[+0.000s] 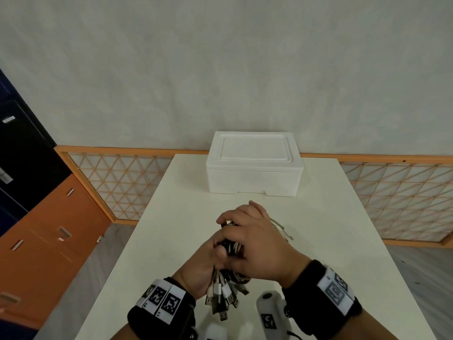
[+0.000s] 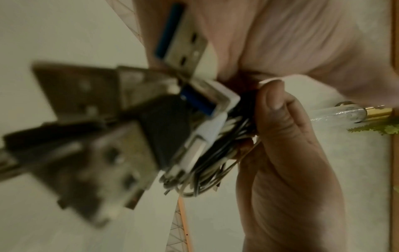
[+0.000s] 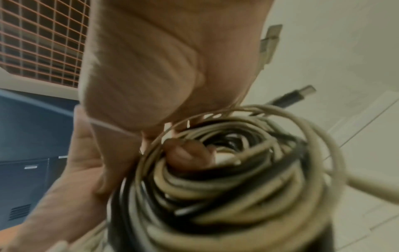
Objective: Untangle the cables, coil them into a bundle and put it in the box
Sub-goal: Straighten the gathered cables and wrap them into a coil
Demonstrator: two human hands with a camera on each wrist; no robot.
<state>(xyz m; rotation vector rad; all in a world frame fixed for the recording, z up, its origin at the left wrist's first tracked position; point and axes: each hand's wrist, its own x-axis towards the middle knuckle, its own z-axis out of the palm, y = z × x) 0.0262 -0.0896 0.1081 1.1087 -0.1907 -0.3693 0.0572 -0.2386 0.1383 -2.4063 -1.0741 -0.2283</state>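
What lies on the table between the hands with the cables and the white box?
Nothing: in the head view the table is bare between the hands, left and right, gripping the cables, and the closed box.

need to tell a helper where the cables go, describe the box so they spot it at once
On the white table, look to the far edge against the pale wall. The white foam box sits there alone, its ridged lid on. It is the only blocky thing on the table, beyond the two hands and their cable bundle.
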